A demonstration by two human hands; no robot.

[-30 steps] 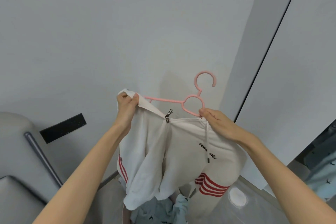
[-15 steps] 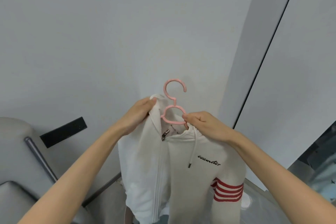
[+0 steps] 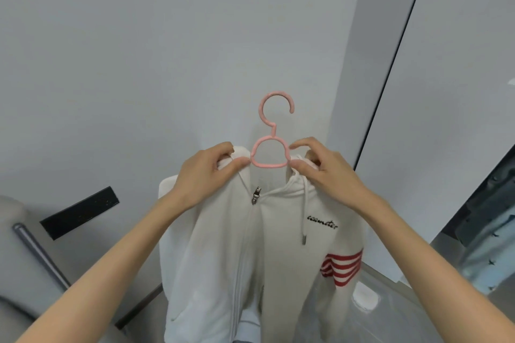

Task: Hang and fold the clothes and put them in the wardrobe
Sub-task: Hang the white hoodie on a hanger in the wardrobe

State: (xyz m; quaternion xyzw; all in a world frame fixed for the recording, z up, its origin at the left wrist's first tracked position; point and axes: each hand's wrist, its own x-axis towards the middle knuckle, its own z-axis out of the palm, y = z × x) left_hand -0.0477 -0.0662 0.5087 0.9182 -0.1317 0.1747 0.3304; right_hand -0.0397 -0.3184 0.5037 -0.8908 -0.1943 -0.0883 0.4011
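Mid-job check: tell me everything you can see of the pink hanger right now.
The pink hanger looks like thin, matte, coated wire or plastic. An open round hook tops a kinked neck above a rounded loop. It is upright before the grey wall, hooked on nothing. Its arms are hidden inside the white hoodie hanging on it. The left hand and right hand pinch the collar beside the loop.
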